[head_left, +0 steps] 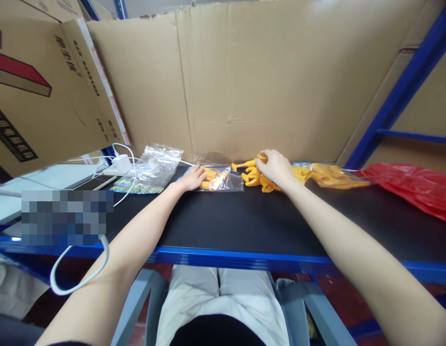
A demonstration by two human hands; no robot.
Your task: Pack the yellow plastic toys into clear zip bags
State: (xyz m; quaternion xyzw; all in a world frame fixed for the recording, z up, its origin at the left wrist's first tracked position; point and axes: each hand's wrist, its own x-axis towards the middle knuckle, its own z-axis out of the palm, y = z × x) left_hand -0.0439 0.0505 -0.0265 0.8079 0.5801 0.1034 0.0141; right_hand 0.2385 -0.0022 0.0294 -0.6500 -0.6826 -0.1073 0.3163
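My left hand (193,178) lies over the left end of a clear plastic bag (236,182), its fingers curled onto the film. Inside that bag are several orange finger-like pieces (209,178). To the right, my right hand (276,167) is closed on an orange toy-like piece (248,164) with a slim stem and a hollow, cup-like end. Beneath it spreads a loose pile of similar orange pieces (257,180), some with finger-like prongs. The right fingertips are partly hidden behind the hand.
Further right lie a filled clear bag of orange pieces (334,175) and a red plastic bag (406,185). On the left are a clear bag with a patterned base (150,168), a white charger (122,164), cables and a phone (95,183). A cardboard wall (244,86) stands behind the black shelf (237,221).
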